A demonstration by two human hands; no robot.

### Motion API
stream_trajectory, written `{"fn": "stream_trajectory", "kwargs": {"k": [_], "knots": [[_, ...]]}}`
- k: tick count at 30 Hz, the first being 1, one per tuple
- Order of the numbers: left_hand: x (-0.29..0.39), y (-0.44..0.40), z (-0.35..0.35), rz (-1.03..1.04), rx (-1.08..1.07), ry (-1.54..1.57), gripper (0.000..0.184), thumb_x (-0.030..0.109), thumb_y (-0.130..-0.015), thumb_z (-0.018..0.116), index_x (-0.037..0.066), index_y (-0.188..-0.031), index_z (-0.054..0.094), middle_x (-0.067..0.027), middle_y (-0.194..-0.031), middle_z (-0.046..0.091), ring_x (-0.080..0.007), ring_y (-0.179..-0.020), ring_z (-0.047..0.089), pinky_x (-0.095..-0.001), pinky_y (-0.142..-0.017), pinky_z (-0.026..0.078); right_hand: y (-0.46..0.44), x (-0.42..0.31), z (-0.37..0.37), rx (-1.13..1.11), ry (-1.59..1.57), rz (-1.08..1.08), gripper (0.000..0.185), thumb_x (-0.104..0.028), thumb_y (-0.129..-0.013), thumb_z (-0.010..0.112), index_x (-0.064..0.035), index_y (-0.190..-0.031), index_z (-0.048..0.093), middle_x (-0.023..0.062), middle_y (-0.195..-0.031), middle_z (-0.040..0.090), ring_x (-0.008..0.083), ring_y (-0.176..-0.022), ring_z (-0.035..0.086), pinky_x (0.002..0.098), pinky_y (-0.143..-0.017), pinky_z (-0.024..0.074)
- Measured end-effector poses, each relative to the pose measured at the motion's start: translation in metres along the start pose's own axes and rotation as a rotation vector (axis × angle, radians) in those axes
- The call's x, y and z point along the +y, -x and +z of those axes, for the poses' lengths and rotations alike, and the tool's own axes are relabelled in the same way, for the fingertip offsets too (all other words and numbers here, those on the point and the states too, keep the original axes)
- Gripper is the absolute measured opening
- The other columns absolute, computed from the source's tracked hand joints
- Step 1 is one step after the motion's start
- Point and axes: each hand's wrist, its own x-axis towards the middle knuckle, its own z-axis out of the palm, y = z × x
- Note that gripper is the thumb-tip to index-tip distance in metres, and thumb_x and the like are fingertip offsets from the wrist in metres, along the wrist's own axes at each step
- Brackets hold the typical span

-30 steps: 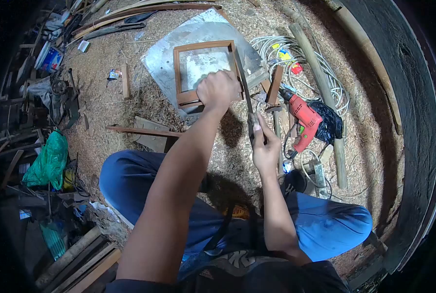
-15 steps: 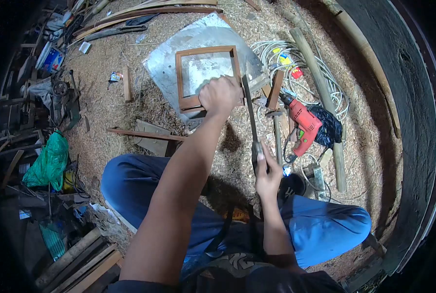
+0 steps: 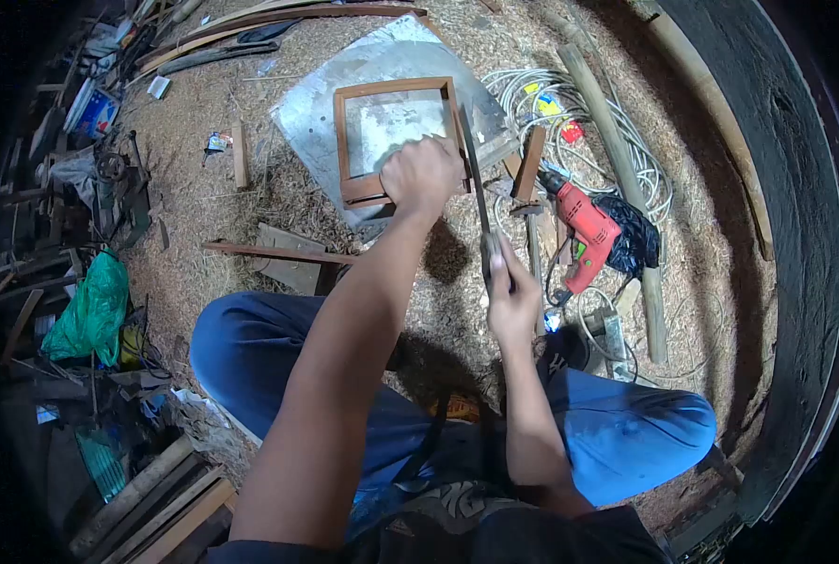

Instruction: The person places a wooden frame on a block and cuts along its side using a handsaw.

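A rectangular brown wooden frame [image 3: 342, 132] lies on a grey metal sheet [image 3: 306, 103]. My left hand [image 3: 422, 172] is closed round its near rail, close to the right corner, and covers part of that corner. My right hand [image 3: 513, 299] grips the handle of a handsaw [image 3: 479, 193]. The saw's long, dark blade appears nearly edge-on and runs forward along the frame's right side. Whether its teeth touch the wood I cannot tell.
Right of the saw are a hammer [image 3: 531, 167], a red power drill [image 3: 588, 230], a black plastic bag, coiled cable [image 3: 659, 183] and a round pole [image 3: 617, 141]. A wooden strip [image 3: 278, 252] lies left of my arm. Shavings cover the ground; a green bag [image 3: 90, 305] sits far left.
My right hand and the saw have moved forward, away from my body. My left hand keeps its hold on the frame, and the whole view has shifted slightly.
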Motion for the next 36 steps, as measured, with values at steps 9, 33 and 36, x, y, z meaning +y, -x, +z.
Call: {"fn": "stream_trajectory", "kwargs": {"k": [9,33,36], "knots": [[-0.004,0.002,0.005,-0.007,0.053,0.000,0.042,0.035,-0.091,0.052,0.004,-0.079,0.078,-0.0251,-0.080,0.072,-0.0404,-0.079,0.074,-0.0490,-0.077,0.058,0.038,0.008,-0.015,0.023,0.124,-0.057,0.035,-0.012,-0.103,0.056,0.0019,-0.135,0.061,0.0215,-0.124,0.070,0.0210,-0.119,0.064,0.0329,-0.104,0.0448],[-0.001,-0.003,-0.002,-0.017,0.003,-0.025,0.044,0.032,-0.092,0.047,0.004,-0.085,0.080,-0.0232,-0.087,0.074,-0.0384,-0.085,0.074,-0.0461,-0.081,0.058,0.045,0.019,-0.046,0.081,-0.073,0.162,0.035,-0.009,-0.101,0.060,0.0034,-0.134,0.061,0.0189,-0.127,0.068,0.0184,-0.120,0.060,0.0315,-0.106,0.0424],[-0.006,-0.006,0.010,-0.002,0.106,-0.004,0.043,0.035,-0.089,0.052,0.004,-0.076,0.078,-0.0243,-0.077,0.072,-0.0407,-0.075,0.073,-0.0485,-0.074,0.059,0.046,0.021,-0.036,0.050,-0.103,0.204,0.035,-0.009,-0.101,0.061,0.0040,-0.133,0.062,0.0159,-0.125,0.070,0.0151,-0.116,0.060,0.0292,-0.103,0.0437]]}}
